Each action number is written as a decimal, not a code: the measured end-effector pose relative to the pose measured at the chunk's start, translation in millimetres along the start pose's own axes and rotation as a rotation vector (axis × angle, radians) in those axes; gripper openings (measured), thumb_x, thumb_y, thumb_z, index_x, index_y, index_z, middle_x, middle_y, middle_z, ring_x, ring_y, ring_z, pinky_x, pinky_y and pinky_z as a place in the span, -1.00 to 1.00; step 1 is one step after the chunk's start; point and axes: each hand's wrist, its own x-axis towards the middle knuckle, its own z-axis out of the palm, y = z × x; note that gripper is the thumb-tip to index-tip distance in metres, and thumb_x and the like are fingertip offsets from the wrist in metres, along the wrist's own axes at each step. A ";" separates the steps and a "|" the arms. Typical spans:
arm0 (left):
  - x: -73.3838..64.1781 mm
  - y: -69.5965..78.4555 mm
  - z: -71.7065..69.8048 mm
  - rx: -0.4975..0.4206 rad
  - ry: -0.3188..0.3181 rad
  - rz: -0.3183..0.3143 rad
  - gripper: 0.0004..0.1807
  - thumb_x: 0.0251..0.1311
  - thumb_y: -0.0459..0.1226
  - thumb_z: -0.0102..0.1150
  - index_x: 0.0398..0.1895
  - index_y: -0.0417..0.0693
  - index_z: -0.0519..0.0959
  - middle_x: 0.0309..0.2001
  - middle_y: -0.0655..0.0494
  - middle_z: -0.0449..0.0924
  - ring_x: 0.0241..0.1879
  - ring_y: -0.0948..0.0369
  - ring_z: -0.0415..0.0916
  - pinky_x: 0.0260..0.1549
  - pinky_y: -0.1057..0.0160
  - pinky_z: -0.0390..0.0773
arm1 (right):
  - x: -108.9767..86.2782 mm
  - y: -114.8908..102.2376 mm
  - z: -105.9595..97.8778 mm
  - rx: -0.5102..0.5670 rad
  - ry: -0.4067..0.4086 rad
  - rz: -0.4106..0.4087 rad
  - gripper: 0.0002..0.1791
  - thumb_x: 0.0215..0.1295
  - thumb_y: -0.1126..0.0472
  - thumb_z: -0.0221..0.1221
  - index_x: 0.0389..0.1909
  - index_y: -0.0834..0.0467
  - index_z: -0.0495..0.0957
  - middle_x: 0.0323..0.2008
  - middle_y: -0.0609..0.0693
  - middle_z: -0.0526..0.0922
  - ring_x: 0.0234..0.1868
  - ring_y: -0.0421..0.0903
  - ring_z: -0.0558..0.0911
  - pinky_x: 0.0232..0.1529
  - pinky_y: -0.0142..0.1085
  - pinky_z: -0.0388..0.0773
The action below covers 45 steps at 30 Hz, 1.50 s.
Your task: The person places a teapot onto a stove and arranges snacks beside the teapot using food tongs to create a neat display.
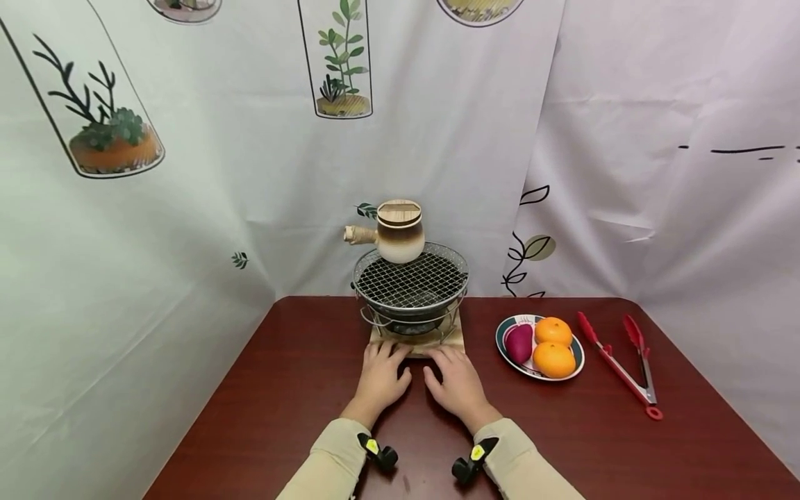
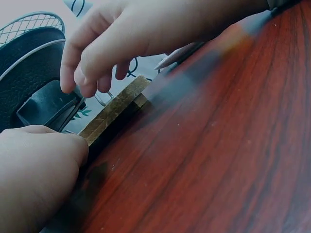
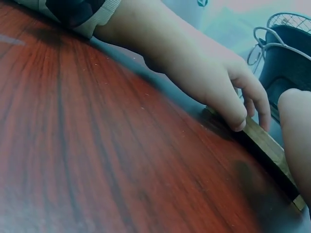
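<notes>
Fingers of the left hand (image 1: 379, 380) and right hand (image 1: 459, 383) are lying relaxed, grasping nothing, by the wooden board (image 1: 420, 342), which is sitting beneath the grill (image 1: 412, 283) on the counter (image 1: 281, 396); even two-handed pressure is probably best for not tipping the pot (image 1: 400, 243).

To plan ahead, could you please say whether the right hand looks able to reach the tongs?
Probably yes: bare tabletop in front of the plate leaves the right hand a free way to the tongs.

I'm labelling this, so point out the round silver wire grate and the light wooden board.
Round silver wire grate (image 1: 412, 283), head view, middle of mesh.
Light wooden board (image 3: 266, 142), right wrist view, front edge.
</notes>
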 end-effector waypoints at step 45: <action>-3.4 0.2 0.8 -0.041 0.021 -0.004 -0.56 0.12 -0.24 0.27 0.13 0.10 0.65 0.17 -0.09 0.50 0.18 -0.18 0.34 0.23 -0.32 0.24 | -47.7 97.9 -120.9 -0.057 0.067 0.118 -0.44 0.06 0.20 0.43 0.12 0.17 0.55 0.03 0.16 0.62 0.08 0.15 0.55 0.13 0.17 0.43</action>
